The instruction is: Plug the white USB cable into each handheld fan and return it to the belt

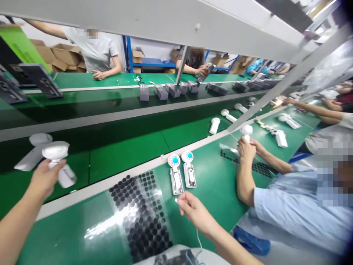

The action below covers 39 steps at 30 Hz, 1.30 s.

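Over the dark green lane at left, my left hand grips a white fan-like handheld device by its handle, just below the round head. Beside it on the lane lies a similar white device. My right hand pinches a thin white cable whose small pale tip pokes out past the fingers; the cable hangs down toward my lap. Just beyond those fingertips, two opened devices lie side by side on the green bench, showing blue discs in their heads and exposed insides.
A clear sheet of black round stickers covers the bench in front of me. At right, a co-worker in a light blue sleeve handles another white device. Grey boxes line the far side. A slanted metal post and an overhead beam cross the view.
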{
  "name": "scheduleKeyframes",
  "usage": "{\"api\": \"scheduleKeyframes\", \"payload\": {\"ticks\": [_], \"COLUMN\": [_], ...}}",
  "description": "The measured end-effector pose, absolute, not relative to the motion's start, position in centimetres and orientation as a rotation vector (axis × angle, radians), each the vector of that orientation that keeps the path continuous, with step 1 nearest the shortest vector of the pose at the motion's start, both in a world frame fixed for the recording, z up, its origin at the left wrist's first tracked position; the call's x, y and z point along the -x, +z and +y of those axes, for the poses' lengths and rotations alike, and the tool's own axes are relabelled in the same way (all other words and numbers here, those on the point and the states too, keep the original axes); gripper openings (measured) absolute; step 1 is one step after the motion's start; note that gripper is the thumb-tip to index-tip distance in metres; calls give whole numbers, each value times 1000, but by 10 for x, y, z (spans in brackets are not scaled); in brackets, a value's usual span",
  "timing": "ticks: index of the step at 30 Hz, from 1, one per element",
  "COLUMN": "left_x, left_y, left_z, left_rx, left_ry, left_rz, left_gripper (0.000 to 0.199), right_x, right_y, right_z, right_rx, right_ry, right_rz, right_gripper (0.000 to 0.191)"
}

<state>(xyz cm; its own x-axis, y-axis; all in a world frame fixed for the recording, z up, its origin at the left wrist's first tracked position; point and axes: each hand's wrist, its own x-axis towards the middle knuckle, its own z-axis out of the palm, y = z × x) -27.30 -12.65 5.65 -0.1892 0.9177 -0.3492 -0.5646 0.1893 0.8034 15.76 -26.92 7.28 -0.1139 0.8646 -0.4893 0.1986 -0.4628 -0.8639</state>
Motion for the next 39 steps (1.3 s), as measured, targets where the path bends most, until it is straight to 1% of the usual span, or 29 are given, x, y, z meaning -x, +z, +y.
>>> {"api": "scheduleKeyframes", "payload": {"ticks": [2, 5, 6, 9, 12, 15, 20, 26, 32, 36, 39], "left_x": [232, 158, 134, 76, 44, 30, 20, 14, 14, 16, 19], "left_y": [70, 88, 90, 92, 95, 104, 118, 126, 128, 125, 122], "left_z": [-144, -170, -177, -197, -220, -242, -266, -280, -283, -284, -285], "left_rx": [-337, -173, -147, -68, -159, -347, -427, -471, -624, -670, -784], "left_ry": [1429, 1405, 1378, 1383, 1300, 1145, 945, 901, 901, 880, 878], "left_rz": [1116, 1070, 1032, 940, 885, 868, 849, 807, 886, 849, 847], "left_gripper": [35, 26, 28, 44, 61, 68, 65, 64, 66, 70, 67], "right_x": [-157, -154, -152, -148, -146, -147, -141, -133, -136, -139, -141], "right_y": [81, 97, 103, 119, 130, 135, 139, 144, 142, 144, 147], "right_z": [-270, -273, -275, -286, -299, -309, -314, -318, -322, -325, -325], "right_rx": [1590, 1507, 1478, 1415, 1372, 1340, 1316, 1276, 1242, 1238, 1250], "right_ry": [1614, 1592, 1582, 1561, 1534, 1499, 1461, 1447, 1448, 1374, 1347], "right_rz": [-1199, -1266, -1293, -1377, -1437, -1463, -1531, -1601, -1638, -1731, -1833], "right_gripper": [33, 28, 26, 22, 18, 13, 11, 11, 10, 9, 9]}}
